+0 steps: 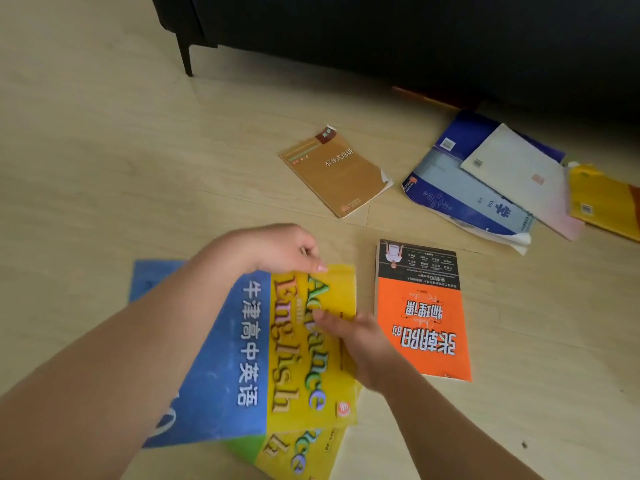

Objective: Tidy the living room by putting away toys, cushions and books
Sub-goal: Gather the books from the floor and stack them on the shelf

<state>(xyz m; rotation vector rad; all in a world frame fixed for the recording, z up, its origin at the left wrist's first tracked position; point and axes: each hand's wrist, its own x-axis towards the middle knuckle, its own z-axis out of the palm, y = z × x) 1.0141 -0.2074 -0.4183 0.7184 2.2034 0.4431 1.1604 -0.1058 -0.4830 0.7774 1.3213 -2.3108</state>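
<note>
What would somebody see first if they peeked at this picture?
Probably the bright blue-and-yellow English textbook low in the middle, with the left hand gripping its far edge and the right hand on its right side. It lies on a second matching book. Just right of it on the pale floor glows an orange paperback, and more books are scattered near the dark sofa.

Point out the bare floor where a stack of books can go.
Widest bare floor: left of the brown book, up to the sofa leg. More lies right of the orange book, in the lower right corner. Crowded: the overlapping pile by the sofa, and the blue-yellow books under both hands.
</note>
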